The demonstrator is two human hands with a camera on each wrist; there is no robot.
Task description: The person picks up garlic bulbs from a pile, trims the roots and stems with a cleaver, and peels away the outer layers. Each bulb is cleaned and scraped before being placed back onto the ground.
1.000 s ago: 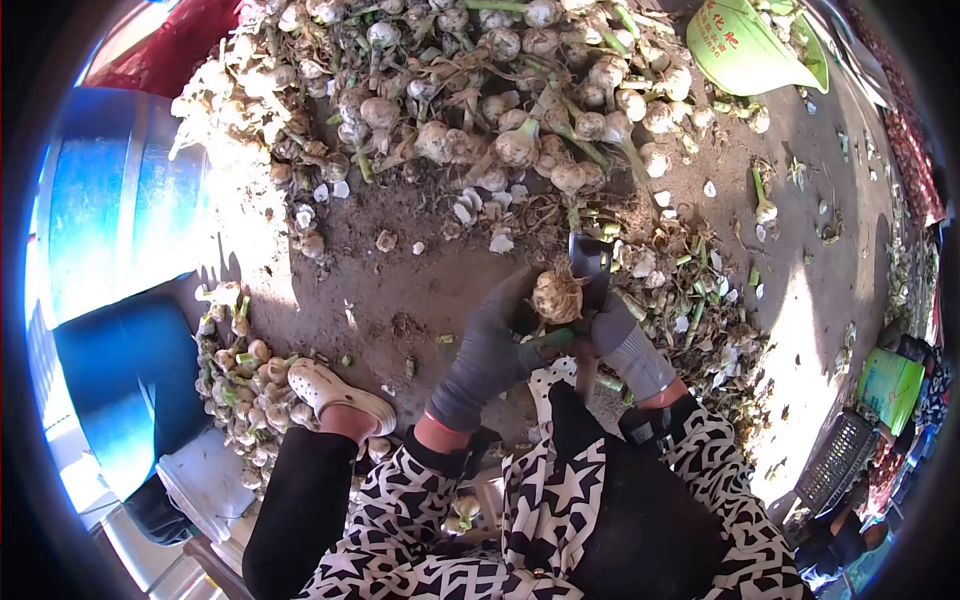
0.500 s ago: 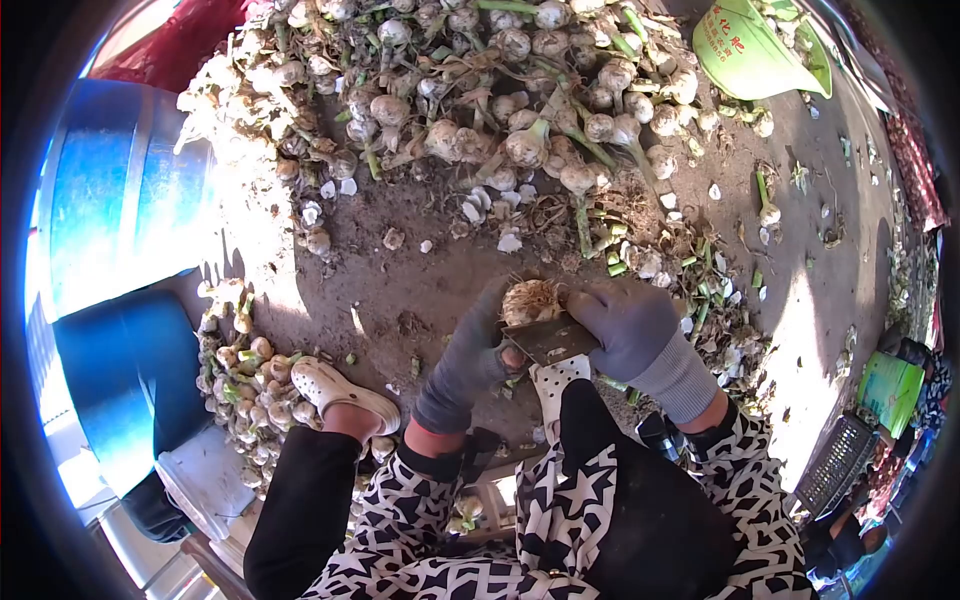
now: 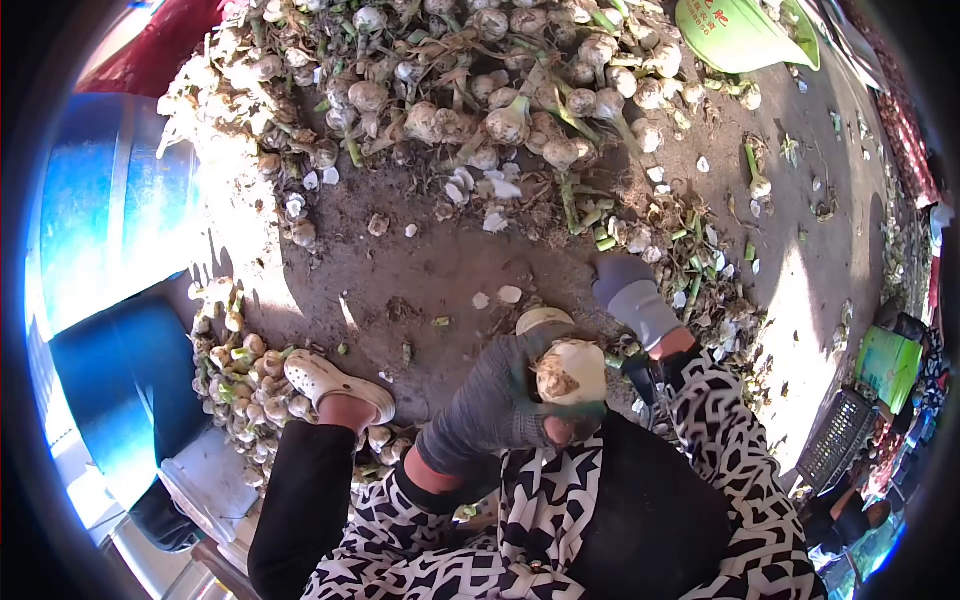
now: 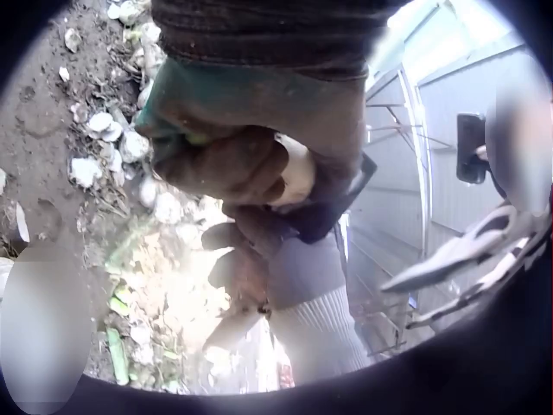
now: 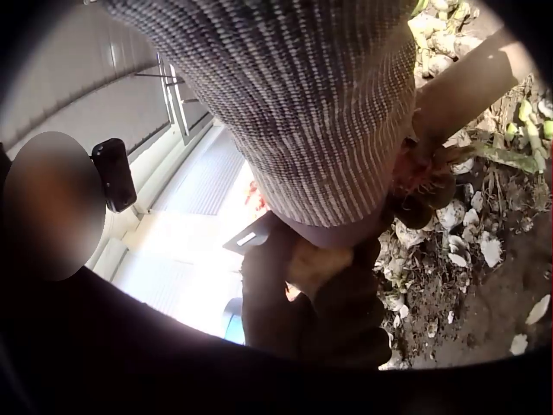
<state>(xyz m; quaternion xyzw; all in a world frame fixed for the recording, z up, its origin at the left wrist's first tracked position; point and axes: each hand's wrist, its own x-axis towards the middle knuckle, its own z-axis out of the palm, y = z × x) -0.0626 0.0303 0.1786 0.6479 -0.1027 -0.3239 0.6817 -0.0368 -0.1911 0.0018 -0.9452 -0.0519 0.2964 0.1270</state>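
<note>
A garlic bulb (image 3: 575, 372), pale and smooth on one side with brown roots showing, is in my left hand (image 3: 510, 400). That hand wears a grey glove with green on it, and its fingers curl round the bulb over my lap. My right hand (image 3: 632, 300), in a purple-grey glove, is up and to the right of the bulb. It grips a knife whose dark blade (image 5: 248, 232) and brown handle (image 5: 471, 91) show in the right wrist view. From above, the knife is hidden. The left wrist view shows the bulb (image 4: 298, 177) close to the blade (image 4: 341, 212).
A big heap of garlic with stems (image 3: 450, 100) lies ahead. A smaller pile of bulbs (image 3: 255, 385) is by my left clog (image 3: 335, 385). Trimmings (image 3: 700, 290) cover the ground to the right. Blue barrels (image 3: 110, 210) stand left, and a green bag (image 3: 735, 40) sits far right.
The left hand has drawn the bulb down towards my lap. The right hand, with the knife against the bulb half a second ago, has moved up and away. New white flakes lie on the ground.
</note>
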